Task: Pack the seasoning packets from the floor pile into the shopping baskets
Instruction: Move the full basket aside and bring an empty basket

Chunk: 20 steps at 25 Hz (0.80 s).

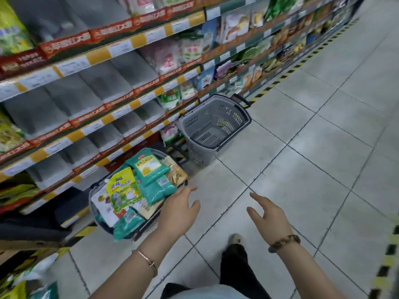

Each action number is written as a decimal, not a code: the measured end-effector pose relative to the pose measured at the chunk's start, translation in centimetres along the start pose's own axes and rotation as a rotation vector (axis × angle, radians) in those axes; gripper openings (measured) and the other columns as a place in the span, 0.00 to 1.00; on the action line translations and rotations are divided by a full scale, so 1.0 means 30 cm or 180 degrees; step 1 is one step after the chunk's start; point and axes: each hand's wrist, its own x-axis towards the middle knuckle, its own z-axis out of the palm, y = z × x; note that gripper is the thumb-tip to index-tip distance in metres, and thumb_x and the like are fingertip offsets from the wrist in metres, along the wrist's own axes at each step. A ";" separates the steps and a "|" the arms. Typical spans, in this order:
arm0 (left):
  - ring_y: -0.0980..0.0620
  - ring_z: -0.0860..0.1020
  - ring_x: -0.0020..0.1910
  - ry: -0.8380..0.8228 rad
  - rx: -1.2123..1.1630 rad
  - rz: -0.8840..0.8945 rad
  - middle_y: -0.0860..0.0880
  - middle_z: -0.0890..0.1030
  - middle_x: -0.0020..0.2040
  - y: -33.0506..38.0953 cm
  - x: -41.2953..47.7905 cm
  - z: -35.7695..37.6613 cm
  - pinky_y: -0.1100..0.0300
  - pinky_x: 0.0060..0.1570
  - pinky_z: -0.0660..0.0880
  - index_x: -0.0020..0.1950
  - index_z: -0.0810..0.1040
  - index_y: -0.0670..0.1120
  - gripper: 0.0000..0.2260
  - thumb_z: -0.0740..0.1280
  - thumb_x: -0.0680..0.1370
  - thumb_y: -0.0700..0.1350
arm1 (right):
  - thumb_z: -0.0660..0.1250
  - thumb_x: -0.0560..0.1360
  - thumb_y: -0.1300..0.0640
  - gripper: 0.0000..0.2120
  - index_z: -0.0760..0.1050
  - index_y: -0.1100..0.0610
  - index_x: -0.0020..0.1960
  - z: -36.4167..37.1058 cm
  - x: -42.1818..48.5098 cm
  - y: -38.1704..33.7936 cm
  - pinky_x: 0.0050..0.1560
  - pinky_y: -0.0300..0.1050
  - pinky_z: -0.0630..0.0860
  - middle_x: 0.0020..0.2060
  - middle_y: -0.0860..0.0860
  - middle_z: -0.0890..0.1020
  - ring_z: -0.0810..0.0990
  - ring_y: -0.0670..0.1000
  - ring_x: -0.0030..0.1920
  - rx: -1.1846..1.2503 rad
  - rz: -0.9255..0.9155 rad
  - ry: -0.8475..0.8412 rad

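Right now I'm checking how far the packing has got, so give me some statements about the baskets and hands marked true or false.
1. The near basket holds packets. True.
2. The far basket is full. False: it is empty.
3. The left hand grips a packet. False: it is open and holds nothing.
4. The right hand holds nothing. True.

Teal and yellow-green packets [149, 175], grey baskets [213, 126], yellow-black striped floor tape [287, 72], pale grey tiles [323, 147]
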 end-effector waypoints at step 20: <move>0.50 0.73 0.64 0.0151 0.0359 -0.0682 0.51 0.69 0.71 0.492 0.917 0.275 0.55 0.59 0.71 0.71 0.66 0.51 0.20 0.60 0.79 0.48 | 0.60 0.79 0.52 0.20 0.66 0.49 0.71 -0.529 1.099 0.160 0.55 0.38 0.69 0.67 0.47 0.72 0.75 0.51 0.58 -0.0657 -0.0659 -0.0777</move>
